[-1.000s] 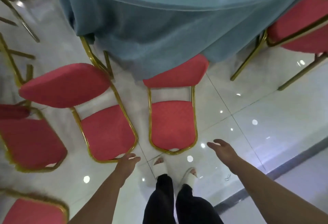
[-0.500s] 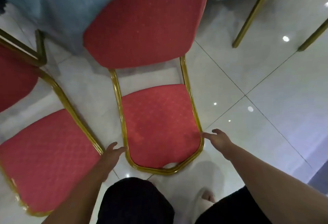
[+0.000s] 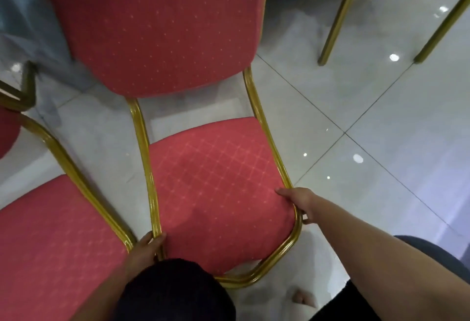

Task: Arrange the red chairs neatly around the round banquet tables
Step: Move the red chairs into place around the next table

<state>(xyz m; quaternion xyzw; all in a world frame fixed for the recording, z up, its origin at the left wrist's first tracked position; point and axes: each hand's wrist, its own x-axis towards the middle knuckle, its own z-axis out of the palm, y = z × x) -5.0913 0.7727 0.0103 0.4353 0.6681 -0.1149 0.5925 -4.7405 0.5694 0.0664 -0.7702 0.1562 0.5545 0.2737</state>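
Note:
A red chair with a gold metal frame fills the middle of the view; its padded backrest (image 3: 216,175) is nearest me and its seat (image 3: 157,25) reaches under the blue tablecloth (image 3: 17,15). My left hand (image 3: 146,247) grips the left gold frame bar at the backrest's lower corner. My right hand (image 3: 298,200) grips the right frame bar, thumb lying on the red padding and fingers wrapped behind the tube. A second red chair (image 3: 50,244) stands close on the left, its frame almost touching the first.
Gold legs of another chair (image 3: 338,12) stand on the glossy white tile floor at the upper right. A further chair's dark red edge (image 3: 7,132) shows at the far left. My knee (image 3: 175,292) and foot (image 3: 302,297) are at the bottom. Open floor lies to the right.
I have bent closer to the middle chair. Both hands, open near the backrest corners before, now hold its gold frame on either side.

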